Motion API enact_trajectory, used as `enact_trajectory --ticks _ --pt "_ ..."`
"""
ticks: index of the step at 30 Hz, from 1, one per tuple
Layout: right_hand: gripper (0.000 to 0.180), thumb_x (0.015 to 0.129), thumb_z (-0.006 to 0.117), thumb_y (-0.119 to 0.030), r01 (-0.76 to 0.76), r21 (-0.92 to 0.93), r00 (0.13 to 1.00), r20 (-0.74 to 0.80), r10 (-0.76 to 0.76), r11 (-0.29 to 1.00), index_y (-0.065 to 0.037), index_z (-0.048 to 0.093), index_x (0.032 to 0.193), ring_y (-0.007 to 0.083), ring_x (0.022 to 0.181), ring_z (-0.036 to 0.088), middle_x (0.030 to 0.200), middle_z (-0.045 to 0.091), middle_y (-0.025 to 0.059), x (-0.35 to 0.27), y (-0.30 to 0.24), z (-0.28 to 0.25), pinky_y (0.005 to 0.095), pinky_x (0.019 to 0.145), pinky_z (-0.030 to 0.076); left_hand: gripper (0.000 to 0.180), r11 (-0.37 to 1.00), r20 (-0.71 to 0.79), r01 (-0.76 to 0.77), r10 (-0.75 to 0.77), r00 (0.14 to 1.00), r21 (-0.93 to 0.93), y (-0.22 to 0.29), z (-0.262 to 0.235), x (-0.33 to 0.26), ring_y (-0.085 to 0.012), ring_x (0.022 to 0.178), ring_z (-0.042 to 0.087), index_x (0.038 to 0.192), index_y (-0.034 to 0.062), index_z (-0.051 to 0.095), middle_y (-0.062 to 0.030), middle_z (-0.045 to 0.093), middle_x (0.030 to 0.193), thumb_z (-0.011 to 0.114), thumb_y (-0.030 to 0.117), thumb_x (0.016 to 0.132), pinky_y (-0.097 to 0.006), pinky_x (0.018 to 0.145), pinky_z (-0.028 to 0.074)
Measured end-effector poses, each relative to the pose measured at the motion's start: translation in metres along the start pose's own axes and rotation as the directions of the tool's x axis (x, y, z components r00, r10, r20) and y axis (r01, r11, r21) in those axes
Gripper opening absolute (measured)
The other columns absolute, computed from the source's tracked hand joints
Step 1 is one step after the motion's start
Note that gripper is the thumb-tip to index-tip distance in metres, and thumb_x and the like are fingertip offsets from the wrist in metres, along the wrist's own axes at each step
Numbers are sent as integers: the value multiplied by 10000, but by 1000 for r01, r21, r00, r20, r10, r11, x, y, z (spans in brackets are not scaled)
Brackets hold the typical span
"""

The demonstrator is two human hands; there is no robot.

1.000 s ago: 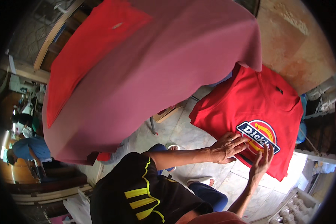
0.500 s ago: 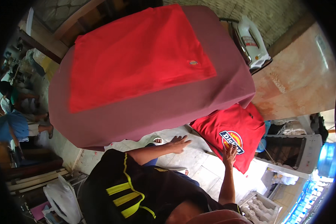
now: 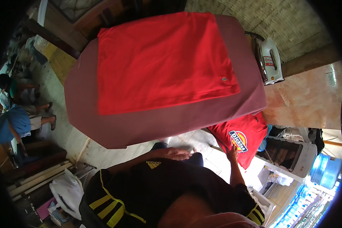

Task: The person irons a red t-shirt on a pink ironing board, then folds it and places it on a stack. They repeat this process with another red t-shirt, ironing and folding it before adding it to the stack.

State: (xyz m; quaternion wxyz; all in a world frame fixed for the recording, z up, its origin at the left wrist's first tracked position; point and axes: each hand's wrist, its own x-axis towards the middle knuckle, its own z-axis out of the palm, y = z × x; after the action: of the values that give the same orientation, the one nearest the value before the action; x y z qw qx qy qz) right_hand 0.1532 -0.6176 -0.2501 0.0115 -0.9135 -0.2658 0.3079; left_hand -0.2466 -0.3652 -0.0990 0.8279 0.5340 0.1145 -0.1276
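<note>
A red garment (image 3: 159, 62) with a small patch near its right corner lies spread flat on a table covered in maroon cloth (image 3: 114, 131). At the table's right front corner hangs a second red garment, a shirt (image 3: 250, 131) with a large printed emblem. My right hand (image 3: 232, 152) touches the lower part of this shirt near the emblem, fingers extended. In front of my body, just off the table's near edge, my left hand (image 3: 178, 153) is empty with its fingers loosely stretched.
A white-handled iron (image 3: 270, 60) stands at the table's right end, beside a marbled panel (image 3: 300, 97). On the right are a white appliance (image 3: 292, 155) and a blue water jug (image 3: 326, 171). A white plastic bag (image 3: 67, 192) sits at lower left. Other people (image 3: 17, 121) are at far left.
My left hand has drawn back toward my body, away from the hanging shirt. My right hand stays at the shirt, slightly lower on it. The whole view has shifted and turned a little.
</note>
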Motion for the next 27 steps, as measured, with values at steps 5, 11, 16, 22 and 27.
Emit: enact_trajectory --ticks 5,11,16,22,27 --pt "935 915 645 -457 -86 10 996 -14 86 996 -64 130 1588 479 1470 227 1609 177 293 8 -20 12 576 1162 287 526 994 -44 -93 95 994 57 53 2 2 -185 1187 521 1441 42 469 -85 569 1336 417 421 1080 -348 1071 402" --pt "1113 821 729 -553 -109 -191 984 119 134 975 -93 81 1600 502 1472 206 1652 27 247 9 -46 27 642 1126 308 683 996 -124 -84 88 988 35 117 4 1 -211 1254 493 1421 14 485 -103 517 1403 424 568 1027 -395 1093 365" --pt "784 836 738 -501 273 -280 809 584 -62 920 -20 507 1411 341 1232 608 1342 607 242 38 -35 -43 419 1035 486 434 933 -328 -263 336 883 247 165 -4 -16 -211 1162 596 1345 -10 560 -108 619 1291 526 289 1032 -350 1014 440" --pt "172 934 667 -140 446 617 602 329 -727 648 4 708 1020 139 850 675 897 723 82 -57 -198 -210 300 792 533 220 739 -733 67 647 207 671 200 -14 -39 -216 1022 656 1133 -3 689 -119 685 1123 642 56 927 -329 913 491" --pt "167 883 657 10 963 -25 221 -501 -837 269 2 671 1049 281 958 675 1061 689 142 -63 -314 -274 356 809 541 214 513 -567 487 823 -42 707 180 -56 -58 -280 1117 607 1088 96 706 -72 655 1157 710 180 891 -436 980 432"
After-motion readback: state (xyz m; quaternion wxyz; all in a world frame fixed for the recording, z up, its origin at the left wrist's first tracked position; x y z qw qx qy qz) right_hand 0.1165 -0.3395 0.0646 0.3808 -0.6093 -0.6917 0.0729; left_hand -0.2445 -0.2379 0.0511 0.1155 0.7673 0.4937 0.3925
